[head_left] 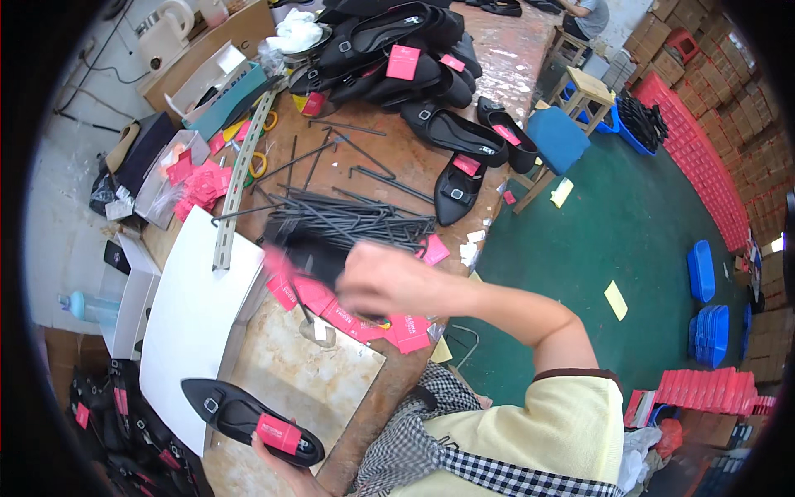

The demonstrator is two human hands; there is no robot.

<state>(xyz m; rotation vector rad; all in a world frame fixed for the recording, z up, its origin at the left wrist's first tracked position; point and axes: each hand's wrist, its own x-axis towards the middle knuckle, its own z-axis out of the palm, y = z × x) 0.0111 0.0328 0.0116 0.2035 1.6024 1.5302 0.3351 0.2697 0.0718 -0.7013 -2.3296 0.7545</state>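
At the near edge of the table, my left hand (286,474) grips the heel end of a black pointed flat shoe (222,409) with a square buckle. A pink card (279,433) lies over the shoe's opening, by my thumb. Further up, my right hand (387,280) is smeared by motion, its fingers closed around a dark, blurred thing that looks like a black shoe (313,255). A pink blur sits at that thing's left end. Just behind it lies a heap of thin black hooked rods (364,213). Pink cards (338,321) are spread below my right hand.
Black buckled shoes (381,50) are piled at the table's far end. A slotted metal strip (240,186) and white sheet (195,306) lie left, near yellow-handled scissors (258,166). More shoes (137,422) hang lower left. A blue-seated stool (556,141) stands right; a person (586,18) sits beyond.
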